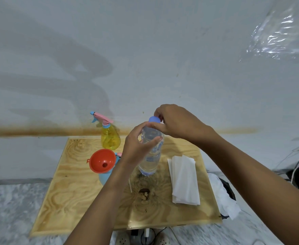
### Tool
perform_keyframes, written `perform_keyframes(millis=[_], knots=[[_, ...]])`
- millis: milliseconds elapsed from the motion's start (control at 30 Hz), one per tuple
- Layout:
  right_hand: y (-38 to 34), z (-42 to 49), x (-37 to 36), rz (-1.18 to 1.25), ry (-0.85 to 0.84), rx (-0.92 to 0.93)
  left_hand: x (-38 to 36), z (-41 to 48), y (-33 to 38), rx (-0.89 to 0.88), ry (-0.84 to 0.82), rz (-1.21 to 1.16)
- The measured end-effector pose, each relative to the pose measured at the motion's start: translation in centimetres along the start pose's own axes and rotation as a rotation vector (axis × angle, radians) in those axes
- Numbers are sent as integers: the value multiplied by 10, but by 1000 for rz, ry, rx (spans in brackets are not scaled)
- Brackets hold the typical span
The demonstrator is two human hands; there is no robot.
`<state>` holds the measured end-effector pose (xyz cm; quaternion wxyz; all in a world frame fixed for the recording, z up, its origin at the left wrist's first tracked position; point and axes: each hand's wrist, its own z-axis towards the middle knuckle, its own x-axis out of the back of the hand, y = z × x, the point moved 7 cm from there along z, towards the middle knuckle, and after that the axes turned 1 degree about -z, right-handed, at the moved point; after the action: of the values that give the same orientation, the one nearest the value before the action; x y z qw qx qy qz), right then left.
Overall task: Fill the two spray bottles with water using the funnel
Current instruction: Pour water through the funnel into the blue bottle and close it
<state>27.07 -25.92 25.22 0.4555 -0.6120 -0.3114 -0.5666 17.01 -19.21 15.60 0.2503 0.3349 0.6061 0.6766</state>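
The water bottle [149, 161] stands mid-board [74, 191]. The left hand [138, 145] curls its fingers round the bottle's shoulder, and the right hand [177, 121] pinches the blue cap [154, 119] with bent fingertips. From the bottle, the funnel [101, 160] sits on top of the blue spray bottle [104, 177] at nine o'clock. The yellow spray bottle [109, 138] is at eleven and the tissues [184, 179] at three.

Folded white tissues [185, 179] lie on the plywood table [78, 200], right side.

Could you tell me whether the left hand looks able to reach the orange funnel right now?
Probably yes, once freed: the left hand grips the water bottle, and the funnel sits atop the blue spray bottle beside its wrist, nothing between.
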Motion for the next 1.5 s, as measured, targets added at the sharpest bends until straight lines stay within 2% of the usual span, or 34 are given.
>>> perform_keyframes(millis=[167,267,333,567,633,800,967,1067,1233,1333,1400,1500], knots=[[-4,1,7,-83,-62,170,-1,1,-2,21,13,-16],[1,2,10,-25,7,43,-1,0,-1,1,3,7],[2,5,7,-49,-14,-25,0,1,-2,6,-3,14],[-6,6,8,-104,-147,219,1,2,-4,26,5,33],[-4,6,9,-131,-155,237,1,2,-2,17,-3,30],[6,7,1,-22,-80,37,0,3,-5,11,-17,37],[0,3,6,40,-11,152,1,1,-4,27,-17,41],[6,-7,13,255,115,173,-1,2,-4,18,-19,42],[40,-44,-12,529,322,34,0,2,-9,32,-9,23],[67,-70,-62,557,387,-104,2,4,-13,37,0,67],[81,-83,-107,528,333,-175,2,4,-13,30,5,98],[94,-97,-175,540,159,-323,3,4,-14,28,18,108]])
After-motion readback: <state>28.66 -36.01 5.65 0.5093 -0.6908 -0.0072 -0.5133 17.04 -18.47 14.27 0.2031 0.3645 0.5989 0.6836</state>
